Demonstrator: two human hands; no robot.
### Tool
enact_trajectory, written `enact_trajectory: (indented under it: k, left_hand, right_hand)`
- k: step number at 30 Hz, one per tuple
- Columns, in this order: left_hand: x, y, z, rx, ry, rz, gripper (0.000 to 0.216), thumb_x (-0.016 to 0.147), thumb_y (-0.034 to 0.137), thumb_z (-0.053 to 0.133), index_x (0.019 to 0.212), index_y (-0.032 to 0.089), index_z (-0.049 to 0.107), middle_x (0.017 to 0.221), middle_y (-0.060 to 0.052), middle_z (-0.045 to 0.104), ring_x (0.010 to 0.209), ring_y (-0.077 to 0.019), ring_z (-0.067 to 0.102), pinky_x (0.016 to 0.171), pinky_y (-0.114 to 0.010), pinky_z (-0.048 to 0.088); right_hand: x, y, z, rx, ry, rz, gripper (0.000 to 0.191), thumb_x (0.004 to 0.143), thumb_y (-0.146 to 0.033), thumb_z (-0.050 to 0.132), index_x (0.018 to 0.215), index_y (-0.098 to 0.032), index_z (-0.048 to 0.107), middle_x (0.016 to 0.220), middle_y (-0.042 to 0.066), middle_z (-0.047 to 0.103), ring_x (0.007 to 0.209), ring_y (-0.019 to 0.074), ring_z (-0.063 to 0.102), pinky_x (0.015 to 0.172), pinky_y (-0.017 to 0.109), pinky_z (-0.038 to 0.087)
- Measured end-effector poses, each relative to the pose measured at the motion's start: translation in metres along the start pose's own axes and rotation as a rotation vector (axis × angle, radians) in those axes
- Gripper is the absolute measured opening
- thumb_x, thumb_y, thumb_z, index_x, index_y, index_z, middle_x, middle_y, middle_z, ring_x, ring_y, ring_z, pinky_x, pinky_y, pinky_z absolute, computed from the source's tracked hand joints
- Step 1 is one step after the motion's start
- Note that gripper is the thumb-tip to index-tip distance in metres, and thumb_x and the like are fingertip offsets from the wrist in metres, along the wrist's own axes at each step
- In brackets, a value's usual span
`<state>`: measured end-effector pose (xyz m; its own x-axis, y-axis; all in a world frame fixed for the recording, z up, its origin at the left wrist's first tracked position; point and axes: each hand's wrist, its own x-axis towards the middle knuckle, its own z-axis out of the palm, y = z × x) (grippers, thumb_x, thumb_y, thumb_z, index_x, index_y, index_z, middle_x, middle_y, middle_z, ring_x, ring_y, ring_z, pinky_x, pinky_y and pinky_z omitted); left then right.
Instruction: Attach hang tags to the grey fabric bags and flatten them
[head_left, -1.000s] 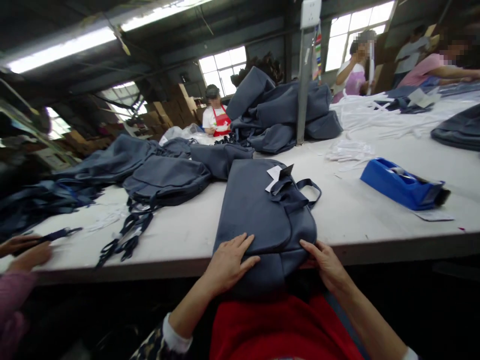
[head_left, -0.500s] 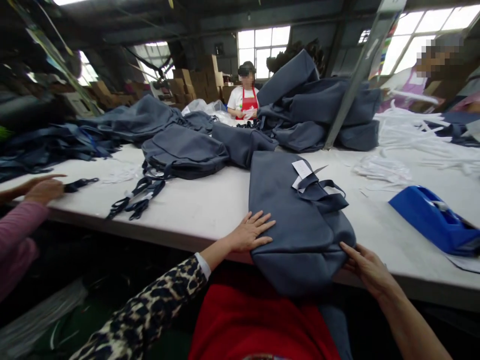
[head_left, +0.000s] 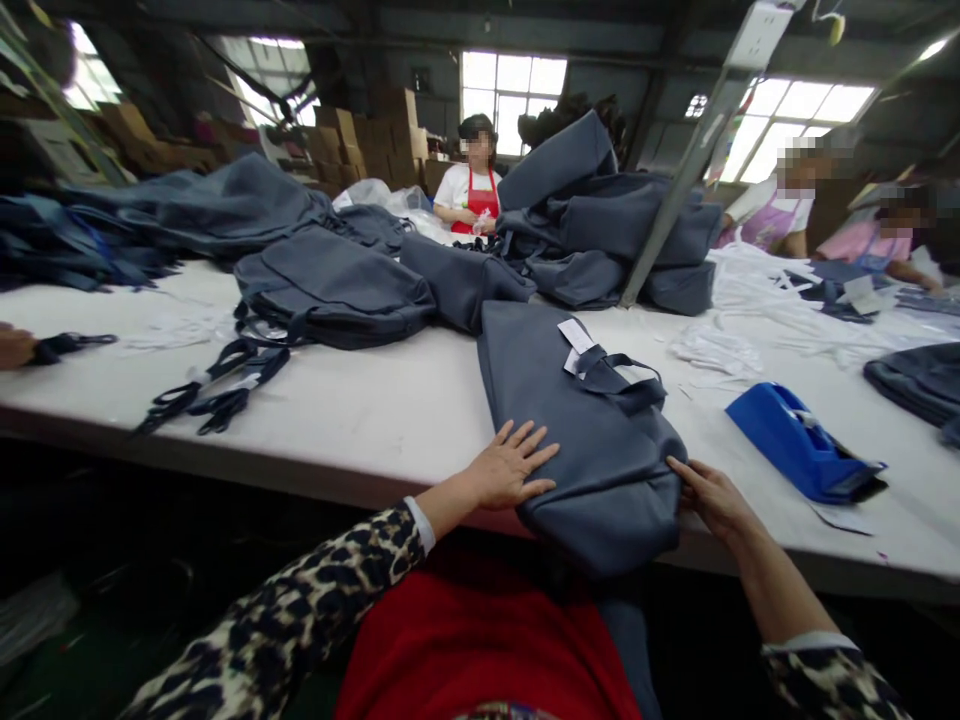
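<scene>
A dark blue-grey bag (head_left: pixel 577 430) lies on the white table, its lower end hanging over the front edge. My left hand (head_left: pixel 514 467) rests on its left side with the fingers spread. At the right corner, my right hand (head_left: pixel 712 495) pinches the bag's edge between thumb and fingers; some of those fingers are hidden behind the fabric. A strap handle (head_left: pixel 626 383) lies on the bag's upper part, with a white paper tag (head_left: pixel 575 336) beside it.
A blue tape dispenser (head_left: pixel 799 440) stands to the right. Bundled straps (head_left: pixel 225 385) and another bag (head_left: pixel 334 288) lie left. More bags (head_left: pixel 622 220) are piled behind, by a metal post (head_left: pixel 679 165). White strips (head_left: pixel 757 275) lie back right. Co-workers surround the table; one hand (head_left: pixel 15 347) shows far left.
The view has turned right, so the scene sits further left. My right hand still grips the bag's corner, which is slightly more creased. My left hand stays flat on the bag.
</scene>
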<state>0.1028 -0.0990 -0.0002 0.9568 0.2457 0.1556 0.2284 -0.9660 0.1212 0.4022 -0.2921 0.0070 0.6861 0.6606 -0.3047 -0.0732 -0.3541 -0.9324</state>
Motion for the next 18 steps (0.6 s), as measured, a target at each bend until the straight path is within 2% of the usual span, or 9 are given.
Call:
enact_trajectory:
  k: [2, 3, 6, 7, 9, 11, 12, 15, 18]
  left_hand:
    - [0.001, 0.002, 0.004, -0.018, 0.008, 0.002, 0.068, 0.095, 0.067, 0.024, 0.151, 0.029, 0.030, 0.159, -0.009, 0.027, 0.147, -0.0303, 0.020, 0.118, -0.053, 0.014]
    - [0.000, 0.002, 0.005, -0.027, 0.009, -0.002, 0.069, 0.094, 0.068, 0.025, 0.151, 0.030, 0.029, 0.159, -0.009, 0.026, 0.147, -0.0305, 0.020, 0.117, -0.053, 0.014]
    - [-0.002, 0.001, 0.005, -0.046, 0.007, 0.000, 0.070, 0.093, 0.069, 0.027, 0.152, 0.029, 0.029, 0.160, -0.009, 0.025, 0.147, -0.0313, 0.019, 0.117, -0.054, 0.013]
    - [-0.002, 0.000, 0.004, -0.049, 0.008, 0.001, 0.071, 0.093, 0.069, 0.027, 0.152, 0.029, 0.029, 0.160, -0.009, 0.025, 0.148, -0.0315, 0.018, 0.117, -0.054, 0.012]
    - [-0.003, 0.000, 0.004, -0.053, 0.014, -0.009, 0.071, 0.093, 0.069, 0.028, 0.152, 0.028, 0.028, 0.160, -0.009, 0.025, 0.148, -0.0316, 0.018, 0.118, -0.054, 0.012]
    - [-0.003, 0.001, 0.005, -0.055, 0.022, -0.019, 0.071, 0.094, 0.068, 0.028, 0.152, 0.028, 0.028, 0.160, -0.009, 0.025, 0.148, -0.0313, 0.018, 0.118, -0.053, 0.013]
    - [-0.004, 0.001, 0.006, -0.054, 0.026, -0.020, 0.071, 0.094, 0.067, 0.028, 0.152, 0.027, 0.028, 0.160, -0.009, 0.025, 0.148, -0.0310, 0.018, 0.118, -0.053, 0.013]
    - [-0.007, 0.002, 0.008, -0.043, 0.037, -0.013, 0.073, 0.092, 0.067, 0.034, 0.152, 0.026, 0.029, 0.159, -0.010, 0.025, 0.147, -0.0315, 0.019, 0.118, -0.051, 0.012]
    - [-0.006, 0.000, 0.005, -0.043, 0.027, 0.003, 0.077, 0.089, 0.070, 0.040, 0.151, 0.025, 0.030, 0.159, -0.011, 0.026, 0.145, -0.0339, 0.022, 0.115, -0.052, 0.017]
  right_hand:
    - [-0.006, -0.002, -0.007, -0.129, 0.093, -0.033, 0.048, 0.062, -0.052, 0.079, 0.091, -0.018, 0.060, 0.079, 0.008, 0.067, 0.069, 0.0234, 0.064, 0.060, 0.036, 0.053]
    - [-0.012, -0.007, -0.008, -0.246, 0.180, -0.115, 0.051, 0.064, -0.054, 0.076, 0.098, -0.018, 0.060, 0.087, 0.010, 0.067, 0.078, 0.0266, 0.065, 0.067, 0.040, 0.054]
    - [-0.039, -0.033, 0.012, -0.662, 0.399, -0.608, 0.056, 0.080, -0.058, 0.060, 0.122, -0.020, 0.056, 0.117, 0.015, 0.062, 0.110, 0.0335, 0.057, 0.095, 0.051, 0.045]
    - [-0.050, -0.041, 0.026, -0.758, 0.373, -0.788, 0.054, 0.086, -0.057, 0.053, 0.127, -0.022, 0.054, 0.124, 0.015, 0.060, 0.117, 0.0330, 0.054, 0.101, 0.051, 0.041]
    - [-0.067, -0.049, 0.060, -0.876, 0.136, -1.033, 0.047, 0.093, -0.051, 0.046, 0.132, -0.025, 0.053, 0.131, 0.012, 0.058, 0.124, 0.0292, 0.050, 0.106, 0.047, 0.037]
    - [-0.076, -0.041, 0.095, -1.029, -0.117, -1.158, 0.044, 0.096, -0.046, 0.045, 0.135, -0.026, 0.052, 0.138, 0.008, 0.055, 0.130, 0.0270, 0.045, 0.108, 0.045, 0.035]
    - [-0.077, -0.032, 0.108, -1.108, -0.196, -1.187, 0.044, 0.096, -0.044, 0.044, 0.137, -0.027, 0.050, 0.143, 0.007, 0.052, 0.133, 0.0266, 0.042, 0.109, 0.046, 0.033]
    - [-0.072, 0.004, 0.128, -1.255, -0.232, -1.200, 0.049, 0.099, -0.038, 0.040, 0.146, -0.025, 0.041, 0.153, 0.007, 0.040, 0.142, 0.0261, 0.030, 0.114, 0.049, 0.024]
    - [-0.069, 0.028, 0.126, -1.275, -0.192, -1.189, 0.054, 0.099, -0.036, 0.038, 0.150, -0.021, 0.033, 0.157, 0.009, 0.032, 0.146, 0.0261, 0.021, 0.116, 0.048, 0.021]
